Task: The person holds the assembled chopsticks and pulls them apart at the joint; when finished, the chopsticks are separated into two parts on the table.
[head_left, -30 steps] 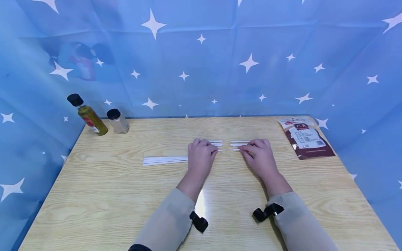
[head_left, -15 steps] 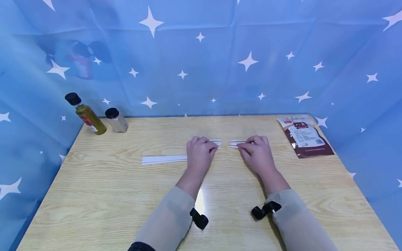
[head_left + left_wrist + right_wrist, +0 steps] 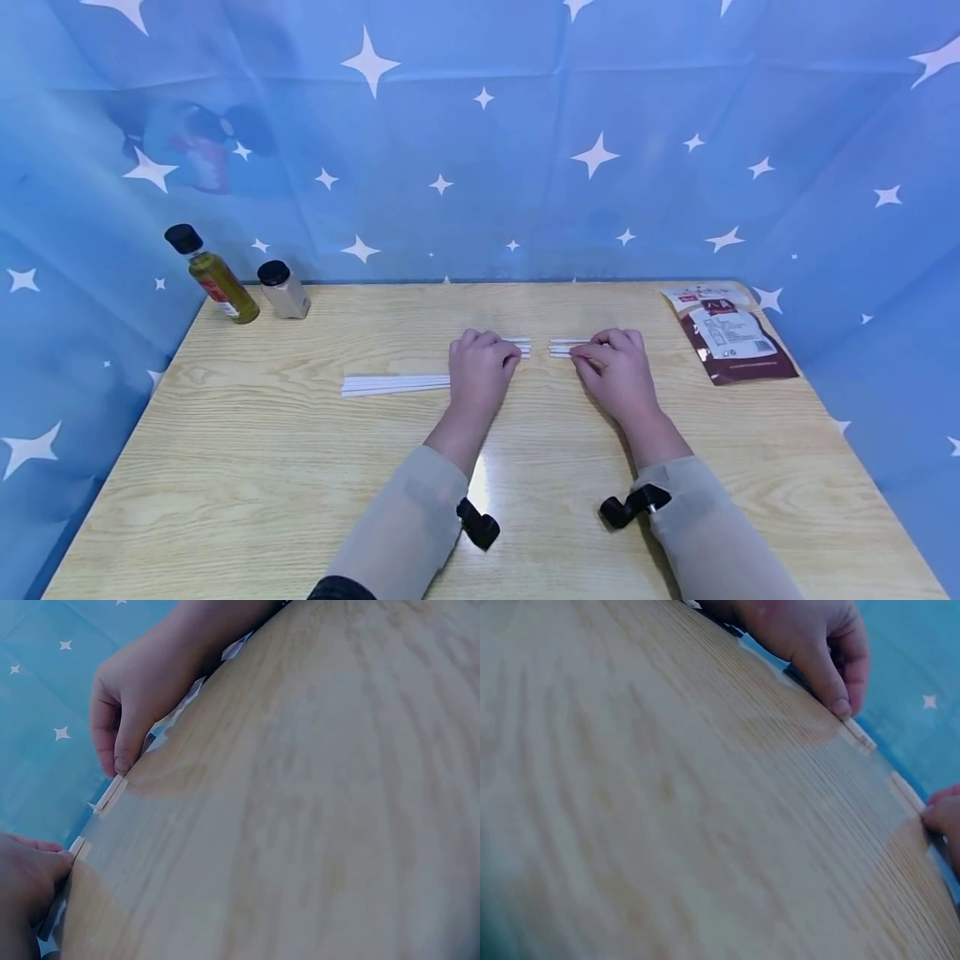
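Observation:
My left hand (image 3: 477, 371) pinches the end of a thin white stick (image 3: 526, 356) between thumb and fingers, low at the tabletop. Facing it, my right hand (image 3: 617, 371) pinches another white stick (image 3: 558, 356) in the same way. Each stick lies alongside several parallel white sticks just beyond it, partly covered by the fingers. A narrow gap separates the left row's ends from the right row's. In the left wrist view the right thumb (image 3: 124, 761) presses near the stick end. Further left, a bundle of longer white sticks (image 3: 390, 385) runs behind my left wrist.
An oil bottle (image 3: 222, 287) and a black-capped shaker jar (image 3: 285, 292) stand at the back left of the wooden table (image 3: 262, 475). At the back right lies a brown and white pouch (image 3: 731, 337). A blue star-patterned cloth (image 3: 510, 150) hangs behind the table.
Both hands have slid the nearest sticks slightly away from me, up against the other sticks in each row. The grip stays the same, and the view tilts slightly.

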`<state>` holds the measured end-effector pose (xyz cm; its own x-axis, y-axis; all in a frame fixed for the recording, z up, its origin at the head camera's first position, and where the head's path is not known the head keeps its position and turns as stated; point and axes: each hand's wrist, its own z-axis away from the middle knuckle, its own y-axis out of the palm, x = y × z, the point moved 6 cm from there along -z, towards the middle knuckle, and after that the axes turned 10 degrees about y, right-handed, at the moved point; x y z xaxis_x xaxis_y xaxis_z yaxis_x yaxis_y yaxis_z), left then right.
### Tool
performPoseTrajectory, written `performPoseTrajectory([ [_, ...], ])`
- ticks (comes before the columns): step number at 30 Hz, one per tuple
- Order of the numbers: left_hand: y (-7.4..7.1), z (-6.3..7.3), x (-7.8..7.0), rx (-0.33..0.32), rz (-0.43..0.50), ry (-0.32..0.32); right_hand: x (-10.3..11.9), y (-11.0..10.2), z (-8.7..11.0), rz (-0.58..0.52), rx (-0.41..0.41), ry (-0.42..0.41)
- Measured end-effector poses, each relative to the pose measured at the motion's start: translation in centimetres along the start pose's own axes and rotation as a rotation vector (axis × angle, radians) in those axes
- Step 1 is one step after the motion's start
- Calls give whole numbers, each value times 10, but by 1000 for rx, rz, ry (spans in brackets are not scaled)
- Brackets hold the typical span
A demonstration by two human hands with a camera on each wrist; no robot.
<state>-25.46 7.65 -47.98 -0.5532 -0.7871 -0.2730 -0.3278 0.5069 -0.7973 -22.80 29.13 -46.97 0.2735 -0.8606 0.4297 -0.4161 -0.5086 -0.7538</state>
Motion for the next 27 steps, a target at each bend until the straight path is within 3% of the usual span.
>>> performPoseTrajectory([
  [11, -3, -7, -1, 19, -24, -6, 0, -2, -6, 10, -15, 15],
  [27, -9, 5, -6, -66, 73, 30, 4, 1, 0, 33, -39, 23],
])
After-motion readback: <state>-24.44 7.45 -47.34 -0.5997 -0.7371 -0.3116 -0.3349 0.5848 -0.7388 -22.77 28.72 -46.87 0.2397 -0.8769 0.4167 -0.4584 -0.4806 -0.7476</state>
